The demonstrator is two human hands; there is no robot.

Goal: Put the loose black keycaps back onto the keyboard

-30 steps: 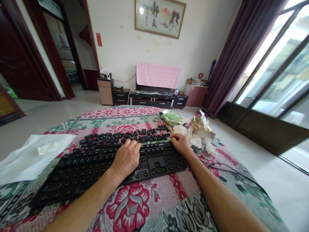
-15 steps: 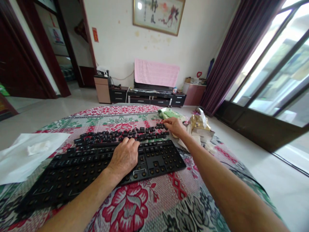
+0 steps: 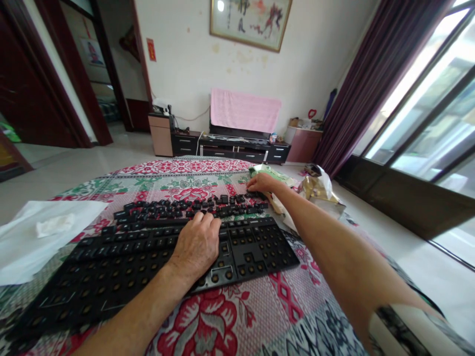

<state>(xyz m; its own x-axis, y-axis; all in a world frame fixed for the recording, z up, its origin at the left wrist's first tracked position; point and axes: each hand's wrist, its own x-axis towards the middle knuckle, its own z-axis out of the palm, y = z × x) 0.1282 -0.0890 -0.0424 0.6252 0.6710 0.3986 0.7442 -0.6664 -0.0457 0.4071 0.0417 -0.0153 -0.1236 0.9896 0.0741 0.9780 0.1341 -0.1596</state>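
Observation:
A black keyboard point(image 3: 122, 267) with most keycaps pulled off lies on a round table under a floral cloth point(image 3: 208, 321). My left hand point(image 3: 196, 244) rests palm down on its upper middle, fingers curled over the top rows. Loose black keycaps point(image 3: 185, 207) lie in rows just beyond the keyboard. My right hand point(image 3: 261, 183) reaches over the far right end of those keycaps, fingers bent down and pinched at them; what it grips is hidden.
A white sheet with a crumpled tissue point(image 3: 40, 232) lies at the left edge. A green packet point(image 3: 274, 174), a gold foil wrapper point(image 3: 319, 190) and paper scraps sit at the far right. A TV stand with a pink cloth point(image 3: 245, 111) stands against the wall.
My right hand moved from the keyboard's top right corner out to the far right end of the loose keycaps. My left hand stayed on the keyboard.

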